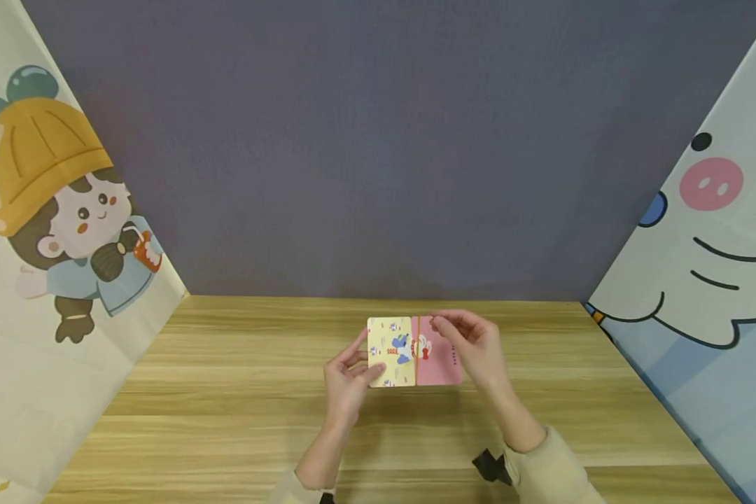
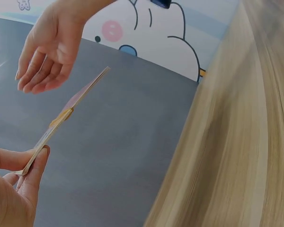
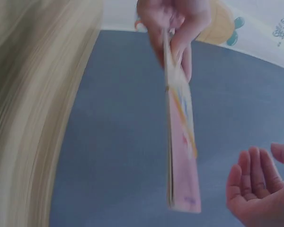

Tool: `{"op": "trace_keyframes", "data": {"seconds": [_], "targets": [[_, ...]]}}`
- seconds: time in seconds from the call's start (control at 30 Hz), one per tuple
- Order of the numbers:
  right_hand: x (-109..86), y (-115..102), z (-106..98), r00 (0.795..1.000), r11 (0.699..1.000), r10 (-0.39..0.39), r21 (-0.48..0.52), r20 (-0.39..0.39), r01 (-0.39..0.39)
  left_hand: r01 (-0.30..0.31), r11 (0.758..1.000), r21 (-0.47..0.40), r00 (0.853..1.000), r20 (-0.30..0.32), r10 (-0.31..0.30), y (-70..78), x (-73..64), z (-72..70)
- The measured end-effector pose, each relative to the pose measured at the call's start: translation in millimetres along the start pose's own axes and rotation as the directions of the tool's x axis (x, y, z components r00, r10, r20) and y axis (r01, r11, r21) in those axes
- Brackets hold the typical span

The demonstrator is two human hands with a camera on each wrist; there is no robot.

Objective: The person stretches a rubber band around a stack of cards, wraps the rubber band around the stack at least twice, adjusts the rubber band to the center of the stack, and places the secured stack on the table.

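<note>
My left hand (image 1: 345, 383) pinches a small, thin notebook (image 1: 439, 367) by its pale yellow end, thumb on the printed face and fingers behind. The cover is half yellow with small drawings and half pink with a white character. An orange-yellow band (image 2: 61, 117) runs across the middle, where the two colours meet. Seen from the left wrist, the notebook is tilted and nearly edge-on, raised off the table. My right hand (image 1: 484, 350) is beside the pink half; in the right wrist view its loosely bent fingers (image 3: 258, 175) stand apart from the notebook, holding nothing.
A wood-grain table (image 1: 239, 392) lies below, with a dark grey panel (image 1: 378, 154) behind it. Cartoon-printed side walls stand at the left (image 1: 12, 280) and right (image 1: 699, 294). A black strap piece (image 1: 493, 467) hangs by the right sleeve.
</note>
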State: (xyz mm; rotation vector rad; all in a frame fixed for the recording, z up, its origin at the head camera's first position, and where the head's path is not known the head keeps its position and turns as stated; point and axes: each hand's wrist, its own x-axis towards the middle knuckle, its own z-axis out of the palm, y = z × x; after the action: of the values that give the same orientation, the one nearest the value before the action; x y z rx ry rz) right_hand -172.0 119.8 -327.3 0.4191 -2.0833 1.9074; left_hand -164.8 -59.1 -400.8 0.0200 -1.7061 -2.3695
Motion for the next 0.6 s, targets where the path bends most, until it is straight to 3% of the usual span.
{"op": "trace_keyframes", "data": {"seconds": [0.1, 0.2, 0.37, 0.47, 0.6], "targets": [[8.4, 4, -2, 1.0, 0.999, -0.017, -0.029, -0.004, 0.017, 0.004, 1.0, 0.003, 1.0, 0.001, -0.004, -0.6, -0.8, -0.2], [17.5, 13, -4, 0.996, 0.995, -0.084, -0.057, 0.023, 0.085, 0.008, 1.0, 0.005, 1.0, 0.007, -0.008, -1.5, -1.3, -0.6], [26.3, 10, -4, 0.982, 0.978, -0.167, -0.11, 0.086, 0.176, 0.012, 1.0, 0.01, 1.0, 0.016, -0.012, -2.5, -2.3, -1.0], [29.8, 7, -5, 0.979, 0.976, -0.151, -0.139, 0.136, 0.169, 0.012, 1.0, 0.013, 1.0, 0.013, -0.013, -2.5, -2.8, -0.9], [33.5, 10, -7, 0.978, 0.975, -0.066, -0.198, 0.2, 0.106, 0.007, 1.0, 0.013, 1.0, 0.008, -0.007, -2.2, -3.3, -0.8]]}}
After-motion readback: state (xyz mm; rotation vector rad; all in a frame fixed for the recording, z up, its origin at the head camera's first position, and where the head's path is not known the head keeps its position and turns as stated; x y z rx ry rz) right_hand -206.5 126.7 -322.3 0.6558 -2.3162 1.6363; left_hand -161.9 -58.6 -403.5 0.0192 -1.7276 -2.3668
